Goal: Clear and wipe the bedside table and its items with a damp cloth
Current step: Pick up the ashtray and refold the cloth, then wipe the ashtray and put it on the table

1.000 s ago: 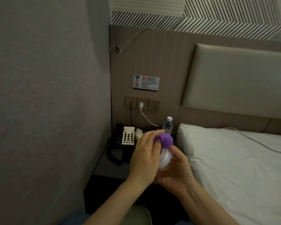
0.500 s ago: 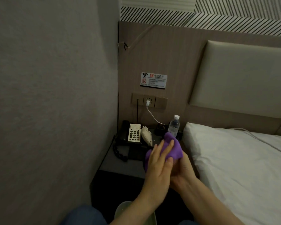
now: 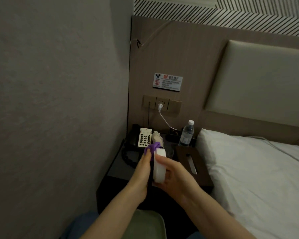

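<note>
Two hands are held together above the front part of the counter (image 3: 117,168), a dark bedside surface wedged between a textured grey wall (image 3: 59,100) on the left and the bed (image 3: 259,178) on the right. Little open room is left: the counter's left edge runs against the wall, its right edge meets the white pillow, and its back is closed by a wood-grain panel (image 3: 188,57).

The right hand (image 3: 175,175) is seen palm inward, its fingers (image 3: 164,159) and thumb curled round a white, smooth, rounded object (image 3: 160,165) held upright; what the object is cannot be told. The left hand (image 3: 141,168) is pressed against the object's left side with fingers extended and close together, a purple cloth (image 3: 153,147) bunched between them and the object. The cloth appears soft and crumpled, protruding above the fingertips. Both forearms enter from the lower edge and converge.

At the back left of the counter a black telephone (image 3: 136,137) with a pale keypad is noted, its coiled cord lying in front of it. Just beside it lies a pale crumpled item (image 3: 157,138). A clear water bottle (image 3: 186,133) with a white cap stands upright at the back right, near the pillow. A brown tissue box (image 3: 190,157) with a slot in its top lies to the right of the hands. A white plug and cable hang from the socket plate (image 3: 162,105) above, beneath a small printed sign (image 3: 167,81).
</note>
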